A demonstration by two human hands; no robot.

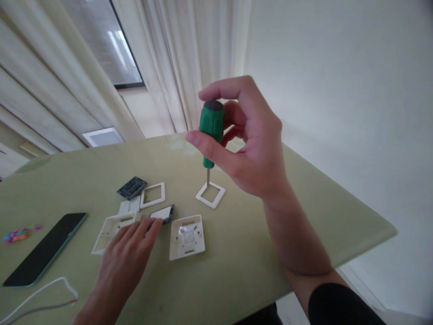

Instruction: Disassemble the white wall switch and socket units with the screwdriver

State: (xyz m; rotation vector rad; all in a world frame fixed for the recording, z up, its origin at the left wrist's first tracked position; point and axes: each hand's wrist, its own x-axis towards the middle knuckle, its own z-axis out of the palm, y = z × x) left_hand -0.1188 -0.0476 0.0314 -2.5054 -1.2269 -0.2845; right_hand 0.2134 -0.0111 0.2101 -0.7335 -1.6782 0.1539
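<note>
My right hand [248, 140] is raised above the table, fingers closed round a green-handled screwdriver [211, 131] held upright, its metal tip pointing down toward a small white square frame [210, 194]. My left hand [126, 250] lies flat on the table, fingers stretched out, its tips touching a small dark-backed switch piece [163, 213] and the edge of a white open housing [110, 231]. A white switch plate [187, 236] lies face down just right of that hand. Further back lie another white frame [153, 195] and a dark grey module [131, 188].
A black phone [45, 249] lies at the left of the olive-green table [304, 216], with a colourful small item [20, 234] beyond it and a white cable [40, 295] at the near left edge. Curtains and a window stand behind; the table's right edge drops off.
</note>
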